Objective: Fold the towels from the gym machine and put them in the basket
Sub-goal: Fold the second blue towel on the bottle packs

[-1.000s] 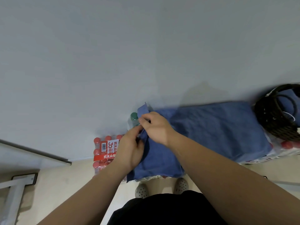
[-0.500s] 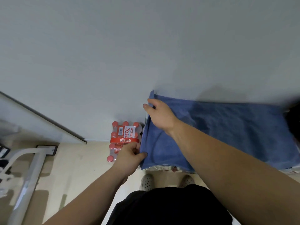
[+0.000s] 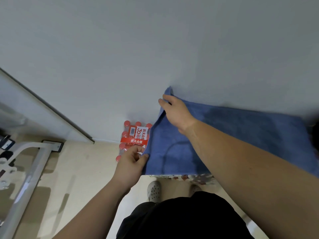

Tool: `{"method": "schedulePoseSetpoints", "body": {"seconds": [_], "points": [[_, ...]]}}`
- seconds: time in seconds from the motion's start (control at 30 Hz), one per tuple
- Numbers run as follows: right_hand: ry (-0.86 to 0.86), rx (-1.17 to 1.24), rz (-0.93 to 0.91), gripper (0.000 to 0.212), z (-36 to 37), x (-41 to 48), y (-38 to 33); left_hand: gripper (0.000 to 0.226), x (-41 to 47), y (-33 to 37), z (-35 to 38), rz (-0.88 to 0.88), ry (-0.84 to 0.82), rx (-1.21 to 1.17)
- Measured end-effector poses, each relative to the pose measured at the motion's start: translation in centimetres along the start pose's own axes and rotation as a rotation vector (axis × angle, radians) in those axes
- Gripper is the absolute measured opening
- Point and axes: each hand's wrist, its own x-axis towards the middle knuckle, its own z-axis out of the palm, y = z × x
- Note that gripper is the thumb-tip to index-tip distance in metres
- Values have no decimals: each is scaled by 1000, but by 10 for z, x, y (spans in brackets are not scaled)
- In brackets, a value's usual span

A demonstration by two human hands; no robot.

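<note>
A blue towel [image 3: 241, 133] lies spread flat on a raised surface against the grey wall, at the right of the head view. My right hand [image 3: 174, 112] pinches its far left corner near the wall. My left hand [image 3: 133, 163] pinches its near left corner, at the towel's front edge. Between the two hands the left edge is stretched straight. The dark basket [image 3: 315, 135] shows only as a sliver at the right frame edge.
A shrink-wrapped pack of red-capped water bottles [image 3: 134, 138] stands on the beige floor left of the towel. A white gym machine frame [image 3: 31, 163] fills the lower left. My feet in grey clogs [image 3: 154, 190] stand just below the towel's front edge.
A second ago both hands held the towel's corners together at its left end. They have since moved apart, right hand toward the wall, left hand toward me, spreading the left edge flat.
</note>
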Motion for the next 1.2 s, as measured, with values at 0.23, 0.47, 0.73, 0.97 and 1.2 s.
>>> {"method": "schedulePoseSetpoints", "body": {"seconds": [0.23,0.47,0.73,0.97,1.2], "points": [[70,6,-104,57,-55,-13,9,11,-16,40,45,227,-30,103],[66,-7,-208,64,-150,-33,31,9,-44,91,148,337,-232,76],[162,94,-223,54,-305,-60,71,10,-57,120,308,432,-386,257],[59,-136,16,66,-346,-60,142,7,-32,90,378,363,-286,622],[92,-297,-116,66,-341,-55,141,10,-38,92,378,341,-219,621]]}}
